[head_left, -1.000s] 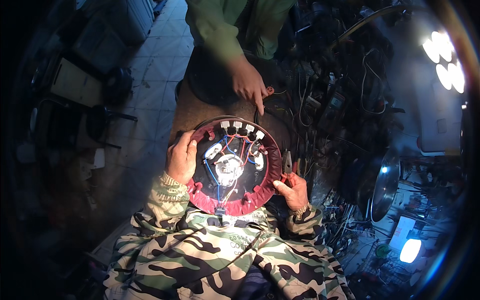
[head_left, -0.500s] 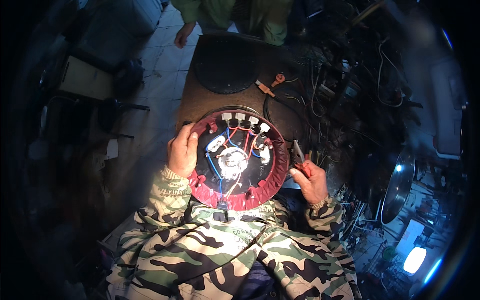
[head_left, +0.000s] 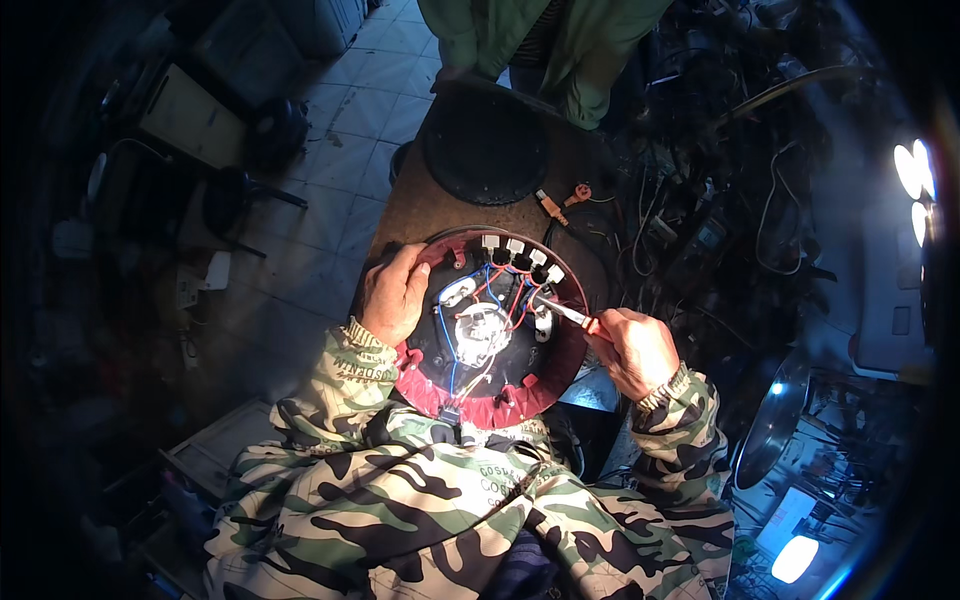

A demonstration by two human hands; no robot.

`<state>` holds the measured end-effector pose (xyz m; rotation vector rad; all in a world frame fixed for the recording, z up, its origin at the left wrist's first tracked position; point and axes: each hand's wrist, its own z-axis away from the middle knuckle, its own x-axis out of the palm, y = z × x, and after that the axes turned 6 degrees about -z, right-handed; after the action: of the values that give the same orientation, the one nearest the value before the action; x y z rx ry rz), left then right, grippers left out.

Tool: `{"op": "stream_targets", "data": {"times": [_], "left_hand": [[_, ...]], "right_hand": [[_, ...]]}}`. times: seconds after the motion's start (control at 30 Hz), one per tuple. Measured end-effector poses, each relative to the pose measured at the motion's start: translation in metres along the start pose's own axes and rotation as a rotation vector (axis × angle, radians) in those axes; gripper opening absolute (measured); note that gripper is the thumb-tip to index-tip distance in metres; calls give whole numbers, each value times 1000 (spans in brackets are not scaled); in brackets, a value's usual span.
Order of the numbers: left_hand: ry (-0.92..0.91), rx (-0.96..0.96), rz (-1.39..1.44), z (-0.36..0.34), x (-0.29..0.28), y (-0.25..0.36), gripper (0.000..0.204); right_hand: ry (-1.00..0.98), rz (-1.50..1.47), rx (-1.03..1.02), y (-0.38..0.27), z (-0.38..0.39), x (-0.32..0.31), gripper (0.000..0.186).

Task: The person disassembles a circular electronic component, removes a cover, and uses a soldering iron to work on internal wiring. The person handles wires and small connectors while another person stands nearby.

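Observation:
A round, dark-red appliance housing (head_left: 525, 403) rests tilted at my lap, its open side facing me. Inside are red and blue wires (head_left: 447, 340), several white switch-like blocks (head_left: 515, 246) along the far rim, two white oblong parts (head_left: 458, 292) and a brightly lit round part (head_left: 482, 333) in the middle. My left hand (head_left: 394, 296) grips the housing's left rim. Closed around the red handles of a pair of pliers (head_left: 570, 314) is my right hand (head_left: 637, 350); the jaws reach over the right rim, by the wires near the right white part. Glare hides detail at the centre.
Beyond the housing, a black round plate (head_left: 485, 145) lies on a brown bench (head_left: 408, 212). An orange plug and cord (head_left: 552, 207) lie beside it. Another person in a green jacket (head_left: 545, 45) is at the far end. Tangled cables and clutter (head_left: 700, 230) fill the right side.
My right hand has brought the pliers from outside the right rim to over the inside wiring. My left hand still holds the rim. The view has shifted, and the other person's hand no longer shows.

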<state>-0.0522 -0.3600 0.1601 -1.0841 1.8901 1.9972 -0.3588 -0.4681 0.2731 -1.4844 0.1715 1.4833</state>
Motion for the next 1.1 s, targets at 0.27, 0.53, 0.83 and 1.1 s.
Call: {"op": "stream_targets", "data": {"times": [0.27,0.53,0.83,1.1], "left_hand": [[-12,-35,-6,2,-3,5,25],[6,-44,41,3,1,-2,26],[21,-29,96,5,1,-3,25],[12,-16,117,-3,3,1,26]], "right_hand": [[-15,172,-68,-15,-34,-5,13],[48,265,-196,-36,-38,6,20],[91,441,-355,-50,-45,30,20],[168,514,-357,-47,-41,39,17]]}}
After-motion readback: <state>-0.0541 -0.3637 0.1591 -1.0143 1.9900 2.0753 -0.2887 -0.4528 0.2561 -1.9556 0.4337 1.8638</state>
